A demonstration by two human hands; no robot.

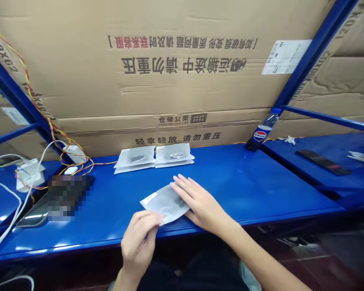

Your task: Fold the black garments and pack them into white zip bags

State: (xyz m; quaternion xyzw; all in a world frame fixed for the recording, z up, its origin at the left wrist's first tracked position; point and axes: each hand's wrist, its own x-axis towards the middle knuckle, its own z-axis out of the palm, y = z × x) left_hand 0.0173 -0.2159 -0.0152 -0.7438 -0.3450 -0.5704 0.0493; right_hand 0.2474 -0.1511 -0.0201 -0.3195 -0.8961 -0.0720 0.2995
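Note:
A frosted plastic pouch (165,202) with a small white label lies at the front of the blue shelf (230,182); something dark shows faintly through it near its right end. My left hand (141,236) pinches the pouch's near left corner between thumb and fingers. Flat across the right end rests my right hand (197,202), its fingers stretched out, partly covering the dark contents. Behind, two short stacks of similar pouches stand side by side: the left stack (135,157) has a dark item inside, the right stack (173,153) a pale looped item.
A cola bottle (261,131) leans by the right post. At left lie a phone-like dark slab (36,212), white adapters (30,173) and tangled cables. A dark flat object (323,161) lies on the right-hand shelf. Cardboard (182,93) walls off the back.

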